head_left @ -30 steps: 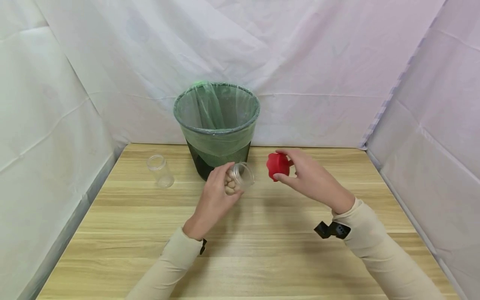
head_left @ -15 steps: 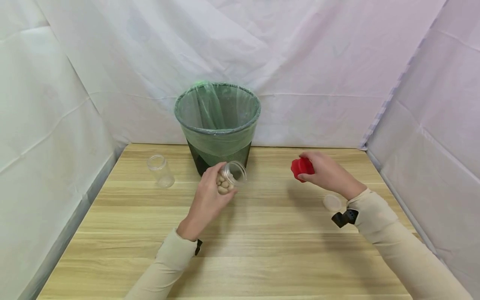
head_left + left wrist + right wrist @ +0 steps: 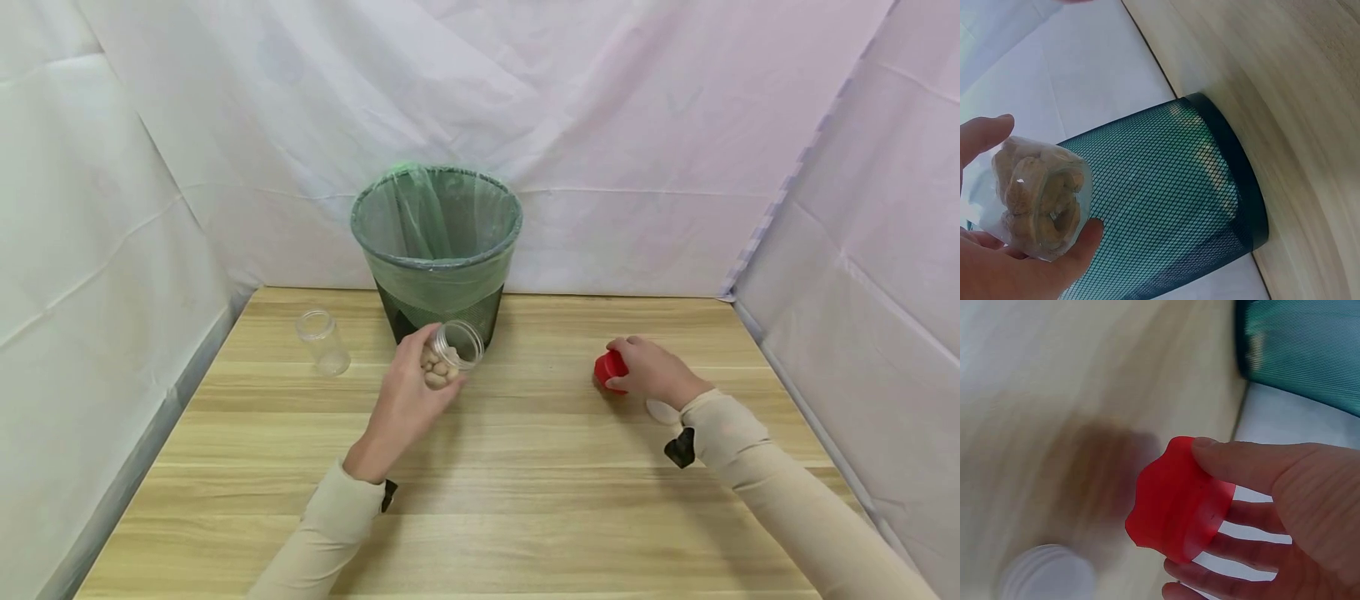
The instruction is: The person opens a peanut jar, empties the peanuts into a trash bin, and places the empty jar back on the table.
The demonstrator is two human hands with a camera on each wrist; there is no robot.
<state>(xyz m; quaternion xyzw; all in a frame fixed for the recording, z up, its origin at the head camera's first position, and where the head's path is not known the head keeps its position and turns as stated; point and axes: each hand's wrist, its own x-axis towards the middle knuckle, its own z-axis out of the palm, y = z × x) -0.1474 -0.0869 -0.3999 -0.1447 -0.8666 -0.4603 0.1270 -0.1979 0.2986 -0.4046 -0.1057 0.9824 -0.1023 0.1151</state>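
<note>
So, taking the middle of the bench [image 3: 525, 517] as the dial, the jar [image 3: 454, 350] was just shy of 12 o'clock, held up in front of the bin [image 3: 437, 264] with no lid on and its mouth tipped off toward about 1. The left hand [image 3: 408, 390] had it, fingers on one side and thumb on the other. Inside was a load of beige nuts [image 3: 1041, 197], or they looked like nuts anyway, packed at the bottom end. My guess is the jar was thin clear plastic: pretty light, stiff enough but with a bit of give if squeezed, and slick on the sides. Nothing fragile about it, I'd say, but loose nuts roll, so tipping it much further looked risky. I'd have taken it round the belly like that hand did, below the threads. Over at 2 the right hand [image 3: 654, 372] was pinching the red lid [image 3: 1179, 497] by its edge, thumb on one side and fingers on the other, low over the bench; I couldn't tell if it touched the wood. That one looked light and rigid, and the wavy edge seemed the obvious place to grab it, way less slippery than the jar. A white cap [image 3: 1047, 575] lay near it, at roughly 4 from the lid and close to the right wrist. A second jar [image 3: 324, 343] stood upright out at 10, well apart from both hands.
</note>
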